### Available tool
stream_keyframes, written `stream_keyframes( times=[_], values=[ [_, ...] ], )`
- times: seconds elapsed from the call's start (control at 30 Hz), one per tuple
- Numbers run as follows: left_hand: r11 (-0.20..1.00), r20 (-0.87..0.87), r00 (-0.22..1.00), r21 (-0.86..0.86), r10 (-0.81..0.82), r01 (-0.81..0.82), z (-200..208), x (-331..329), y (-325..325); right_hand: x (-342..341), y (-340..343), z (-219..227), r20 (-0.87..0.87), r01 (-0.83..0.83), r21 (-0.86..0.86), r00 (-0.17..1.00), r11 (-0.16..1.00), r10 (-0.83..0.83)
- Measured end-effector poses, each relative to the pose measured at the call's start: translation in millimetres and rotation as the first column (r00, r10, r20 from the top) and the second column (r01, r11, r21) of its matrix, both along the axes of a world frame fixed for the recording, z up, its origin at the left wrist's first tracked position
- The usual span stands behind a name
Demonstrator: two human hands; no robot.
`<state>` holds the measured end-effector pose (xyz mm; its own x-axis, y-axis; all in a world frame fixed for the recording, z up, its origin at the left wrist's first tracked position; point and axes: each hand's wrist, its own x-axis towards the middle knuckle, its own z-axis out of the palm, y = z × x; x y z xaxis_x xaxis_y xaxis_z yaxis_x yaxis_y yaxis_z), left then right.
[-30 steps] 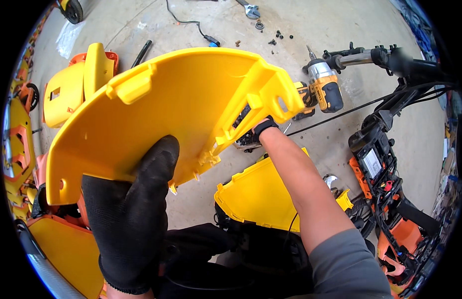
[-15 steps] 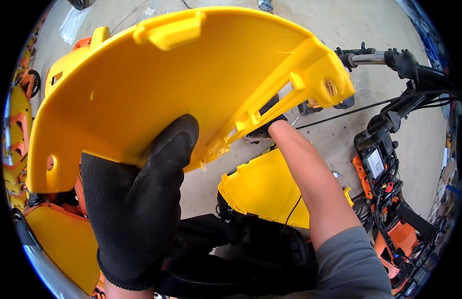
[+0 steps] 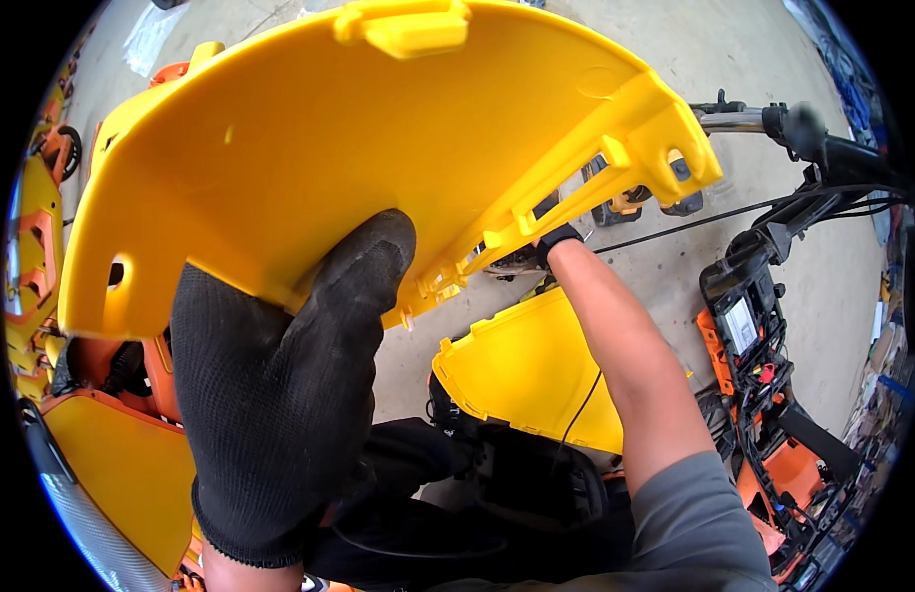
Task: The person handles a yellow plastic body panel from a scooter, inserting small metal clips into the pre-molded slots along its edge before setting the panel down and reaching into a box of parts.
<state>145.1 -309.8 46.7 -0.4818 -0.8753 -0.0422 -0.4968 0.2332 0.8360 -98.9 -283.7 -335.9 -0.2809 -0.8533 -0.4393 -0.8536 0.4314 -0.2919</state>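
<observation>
My left hand (image 3: 290,395), in a black knit glove, grips a large curved yellow plastic panel (image 3: 309,148) by its lower edge. The thumb presses on the inner face, and the fingers are hidden behind it. Along the panel's right side runs a strip with slots and small clips. My right forearm reaches forward past this strip. Of my right hand (image 3: 558,240) only the dark cuff part shows; the panel hides its fingers. Below the held panel lies a second yellow panel (image 3: 527,380), partly covered by my right arm, with a thin dark cable across it.
At the right stands a black frame (image 3: 744,286) with orange parts and a handlebar (image 3: 734,121). A long black cable (image 3: 694,221) stretches toward it. Yellow and orange body parts (image 3: 122,474) crowd the left. Clear plastic film (image 3: 153,39) lies on the concrete floor at the far left.
The held panel has shifted up and slightly right, with its lower left corner raised. My left hand moved with it. My right hand's cuff shows a little more beside the panel.
</observation>
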Motion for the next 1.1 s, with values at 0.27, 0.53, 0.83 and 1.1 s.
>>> stream_keyframes(
  times=[0.27, 0.53, 0.83, 1.1],
  values=[
    [0.999, -0.032, 0.999, 0.042, 0.027, -0.026, 1.8, 0.2, 2.6, -20.8, -9.8, 22.1, 0.450, 0.068, 0.253, 0.875, 0.965, -0.179],
    [0.997, -0.154, 0.985, -0.047, -0.075, 0.068, -6.6, 2.3, -2.4, -12.4, 25.5, 124.7, 0.940, 0.372, 0.210, 0.179, 0.904, -0.292],
    [0.997, -0.307, 0.948, -0.034, -0.082, 0.075, -3.8, 2.3, -1.8, 3.2, 61.3, 191.8, 0.993, 0.354, 0.046, 0.082, 0.934, -0.080],
    [0.982, -0.396, 0.901, -0.017, -0.178, 0.187, 22.9, -22.7, 30.1, 16.0, 154.6, 319.3, 0.937, 0.437, -0.131, 0.347, 0.890, -0.032]
  ],
)
